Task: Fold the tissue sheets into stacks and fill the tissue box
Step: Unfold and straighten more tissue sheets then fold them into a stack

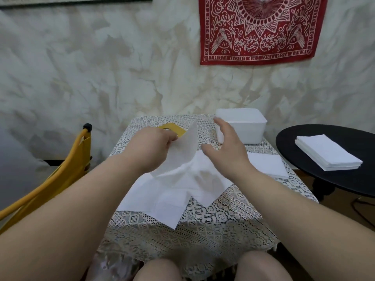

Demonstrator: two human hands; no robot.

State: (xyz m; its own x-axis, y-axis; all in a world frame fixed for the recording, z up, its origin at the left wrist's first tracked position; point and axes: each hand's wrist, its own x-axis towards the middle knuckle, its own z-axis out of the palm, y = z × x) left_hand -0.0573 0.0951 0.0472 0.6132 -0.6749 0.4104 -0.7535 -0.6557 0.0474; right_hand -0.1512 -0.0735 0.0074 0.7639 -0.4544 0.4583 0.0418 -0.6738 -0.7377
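Near strip of worktop (213, 226), lace-covered, bare from edge to spread tissue sheets (172, 191): free passage. Centre taken by those sheets, one corner lifted by left hand (150, 145). Right hand (227, 147) hovers open above centre, fingers spread. Far right corner blocked by white tissue box (243, 126); folded stack (267, 165) lies just in front of it. Yellow lid (172, 127) at far left, behind left hand. Yellow chair (67, 171) flanks left side; black side table (334, 179) with tissue pile (328, 153) flanks right.

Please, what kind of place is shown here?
Probably a room in a home: a small table under a cream lace tablecloth, a red patterned bandana pinned on the wrinkled pale wall, and a round black side table.
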